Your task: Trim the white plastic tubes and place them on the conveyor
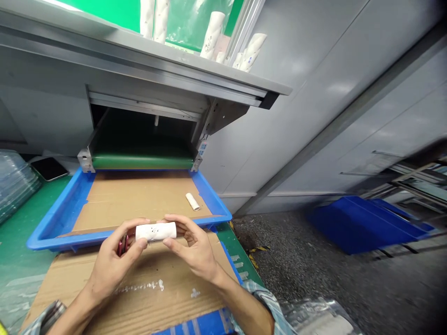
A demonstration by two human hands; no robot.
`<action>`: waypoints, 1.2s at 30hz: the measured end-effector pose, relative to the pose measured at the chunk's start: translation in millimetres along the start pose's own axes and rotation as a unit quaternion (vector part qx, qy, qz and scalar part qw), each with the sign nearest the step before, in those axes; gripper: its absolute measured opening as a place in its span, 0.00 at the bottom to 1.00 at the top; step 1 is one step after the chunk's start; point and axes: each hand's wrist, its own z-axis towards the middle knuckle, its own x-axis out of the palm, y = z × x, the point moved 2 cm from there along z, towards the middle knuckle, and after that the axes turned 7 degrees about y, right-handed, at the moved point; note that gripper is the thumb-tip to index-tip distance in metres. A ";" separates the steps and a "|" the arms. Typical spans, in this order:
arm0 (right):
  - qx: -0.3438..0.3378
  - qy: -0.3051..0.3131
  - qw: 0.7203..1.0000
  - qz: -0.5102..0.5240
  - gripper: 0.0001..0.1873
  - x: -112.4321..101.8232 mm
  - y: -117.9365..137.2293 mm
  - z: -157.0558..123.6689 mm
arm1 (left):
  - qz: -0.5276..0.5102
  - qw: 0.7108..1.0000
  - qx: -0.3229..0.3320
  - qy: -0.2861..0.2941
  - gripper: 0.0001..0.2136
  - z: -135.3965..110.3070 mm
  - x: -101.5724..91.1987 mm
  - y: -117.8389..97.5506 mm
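Note:
A short white tube [155, 231] with small dark specks or holes on its side lies level between my two hands, above the near rim of the blue tray [223, 211]. My left hand [117, 256] pinches its left end with thumb and fingers. A tool with a red-pink handle [123, 244] is also tucked into the left palm; its working end is hidden. Thumb and fingers of my right hand [195, 251] grip the tube's right end. Beyond them, a second white tube [192, 202] lies on the cardboard [139, 197] lining the tray.
A green conveyor belt [143, 161] ends above the tray's far edge, with a small white piece [156, 121] farther in. Overhead, several white tubes [212, 35] stand on a shelf [139, 53]. A phone [49, 168] lies left. Cardboard [139, 298] covers the near worktop; blue containers [352, 223] sit right.

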 end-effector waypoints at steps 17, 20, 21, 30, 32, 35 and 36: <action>-0.206 0.029 0.908 -0.365 0.17 1.6 5.1 4.6 | 0.093 0.994 0.050 -0.018 0.12 -0.5 8.5 -3.2; -0.221 0.044 0.871 -0.436 0.15 3.5 1.5 5.2 | 0.120 0.991 0.045 0.034 0.15 -0.1 17.0 -10.3; -0.209 0.049 0.879 -0.426 0.16 3.3 0.9 5.3 | 0.130 0.989 0.046 0.050 0.16 0.1 17.3 -15.4; -0.148 -0.003 0.970 -0.191 0.22 -4.7 13.1 6.7 | 0.202 0.969 0.084 0.117 0.11 5.6 -12.1 -53.1; -0.154 -0.008 0.975 -0.162 0.24 -5.4 11.3 6.2 | 0.206 0.965 0.106 0.120 0.11 8.7 -14.2 -43.8; -0.169 -0.010 0.972 -0.165 0.22 -6.5 9.4 4.6 | 0.223 0.959 0.143 0.104 0.12 11.0 -15.8 -26.2; -0.174 -0.009 0.969 -0.176 0.20 -6.9 9.8 4.0 | 0.240 0.953 0.152 0.105 0.12 10.6 -15.8 -21.4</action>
